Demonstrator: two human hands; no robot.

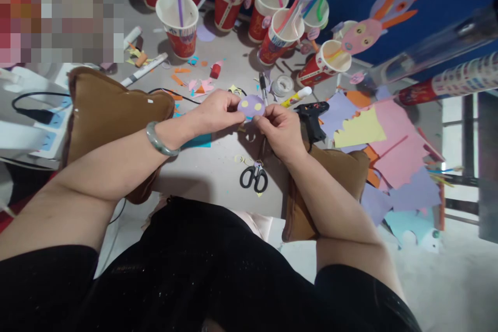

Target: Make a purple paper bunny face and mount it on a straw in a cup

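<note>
Between my two hands is a small purple paper face (252, 106) with two yellow round eyes and a bit of blue near its lower edge. My left hand (218, 111) pinches its left side between thumb and fingers. On the opposite side, the thumb and fingers of my right hand (282, 132) press on the right edge. Black-handled scissors (254, 177) lie on the table below, blades pointing away from me. Just beyond the face are a black pen (263, 87), a tape roll (282, 85) and a yellow marker (296, 97). A black glue gun (312, 116) rests right of my right hand.
Red paper cups (182, 41) with straws and paper faces line the back. Brown cushions (112, 114) lie under both arms. Coloured paper sheets (404, 140) pile up at the right. Paper scraps (200, 85) and a white marker (146, 69) lie left; a power strip (50, 135) sits far left.
</note>
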